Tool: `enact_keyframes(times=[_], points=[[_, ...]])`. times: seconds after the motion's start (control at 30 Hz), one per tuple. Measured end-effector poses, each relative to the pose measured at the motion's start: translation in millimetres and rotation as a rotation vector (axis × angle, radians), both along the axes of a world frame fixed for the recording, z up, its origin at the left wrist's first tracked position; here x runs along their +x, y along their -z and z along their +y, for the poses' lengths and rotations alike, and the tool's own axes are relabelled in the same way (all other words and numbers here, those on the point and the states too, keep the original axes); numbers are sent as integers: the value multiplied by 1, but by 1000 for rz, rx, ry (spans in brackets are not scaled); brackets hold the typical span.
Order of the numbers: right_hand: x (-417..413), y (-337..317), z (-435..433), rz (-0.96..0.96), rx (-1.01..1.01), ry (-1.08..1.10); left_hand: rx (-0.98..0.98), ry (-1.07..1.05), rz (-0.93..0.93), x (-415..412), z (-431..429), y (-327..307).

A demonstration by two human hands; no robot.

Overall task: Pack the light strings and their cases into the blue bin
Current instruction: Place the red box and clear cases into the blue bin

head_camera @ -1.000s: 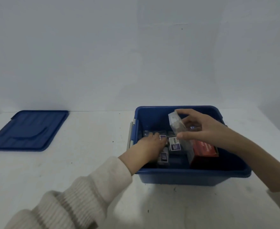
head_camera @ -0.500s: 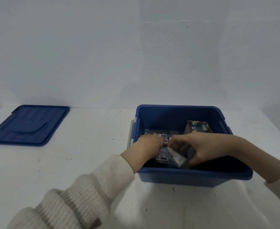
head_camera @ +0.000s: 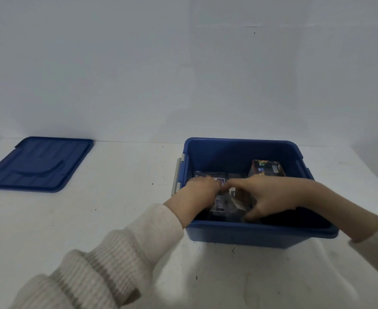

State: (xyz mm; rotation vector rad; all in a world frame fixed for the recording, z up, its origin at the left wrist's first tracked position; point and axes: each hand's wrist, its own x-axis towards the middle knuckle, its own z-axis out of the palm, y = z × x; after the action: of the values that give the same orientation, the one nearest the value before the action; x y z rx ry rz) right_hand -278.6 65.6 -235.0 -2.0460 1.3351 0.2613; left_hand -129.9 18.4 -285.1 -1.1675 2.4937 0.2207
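The blue bin [head_camera: 239, 234] stands on the white table, right of centre. Both my hands reach down inside it. My right hand [head_camera: 265, 197] grips a clear plastic case [head_camera: 237, 202] low against the near wall, thumb underneath and fingers over the top. My left hand [head_camera: 202, 190] rests on other clear cases [head_camera: 208, 175] at the bin's left side; its fingertips are hidden. A dark printed box [head_camera: 267, 168] stands upright at the back right of the bin. The light strings themselves are not distinguishable.
The bin's blue lid [head_camera: 36, 163] lies flat at the far left of the table. A pale wall rises just behind the table. White tabletop [head_camera: 116, 208] stretches between lid and bin.
My right hand came down from above the bin with the clear case and now holds it low inside. The left hand stayed put on the cases.
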Motion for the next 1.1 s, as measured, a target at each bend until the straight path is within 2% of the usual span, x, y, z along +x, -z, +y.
enact_keyframes(times=[0.07,0.13,0.23,0.27,0.4,0.5,0.7,0.87,0.93,1.03,1.1], points=[[-1,-1,5,-24,-19,138,-10,0,-4,0,0,1],[5,2,13,2,-144,227,-24,-5,-7,0,0,2],[20,9,20,296,-462,156,-30,-2,-10,-1,0,2],[23,12,19,385,-505,129,-37,3,-11,-1,1,2],[30,24,10,646,-444,61,-69,15,-22,-1,1,2],[31,29,6,728,-409,10,-61,6,-35,-1,1,2],[23,20,7,570,-311,-11,-55,-14,-40,-2,0,2],[19,25,8,629,-293,-177,-28,-15,-51,-3,1,-1],[18,26,7,597,-298,-185,-14,-13,-46,-2,1,-2],[9,19,5,422,-320,-80,26,-8,38,1,2,-6],[-9,10,6,189,-448,131,-59,22,199,3,5,-13]])
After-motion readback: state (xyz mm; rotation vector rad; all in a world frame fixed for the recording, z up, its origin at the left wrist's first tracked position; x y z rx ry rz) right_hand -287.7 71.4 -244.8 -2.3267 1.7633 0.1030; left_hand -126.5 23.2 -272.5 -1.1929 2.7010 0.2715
